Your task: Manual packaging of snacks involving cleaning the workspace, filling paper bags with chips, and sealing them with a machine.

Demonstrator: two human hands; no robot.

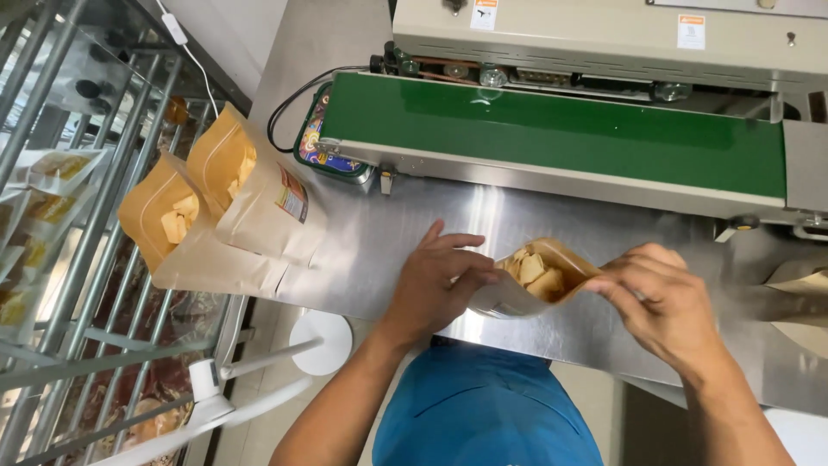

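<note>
Head view, looking down on a steel table (388, 250).

Pouch (536, 278) — kraft paper, mouth open, pale yellow chips visible inside. It sits near frame centre, just toward 4 o'clock, held between both hands above the table's near edge.

Left hand (435, 285): at 9 o'clock of the pouch, fingers spread, fingertips touching the pouch's left rim and side. Grip is light — grasping the pouch edge, not clenched.

Right hand (660, 302): at 3 o'clock of the pouch, thumb and fingers pinching the right corner of the mouth. Grasping the pouch.

Sealer (604, 52) — beige housing across 12 to 2 o'clock, with a green belt (552, 129) running along its front. The belt lies at 12 o'clock of the pouch, apart from it, with bare table between.

Two more pouches (220, 203) at 9 to 10 o'clock, open, chips inside, leaning against each other at the table's left end. Well apart from the hands.

Wire rack (78, 259) fills the left edge at 8 to 10 o'clock; clear bags with yellowish contents lie on it — too blurred to tell more.

Black cable (289, 108) loops from the sealer's left end, at 11 o'clock.

Blue shirt (483, 406) at 6 o'clock, below the table edge.

Paper bag (798, 302) partly in view at 3 o'clock, right frame edge.
</note>
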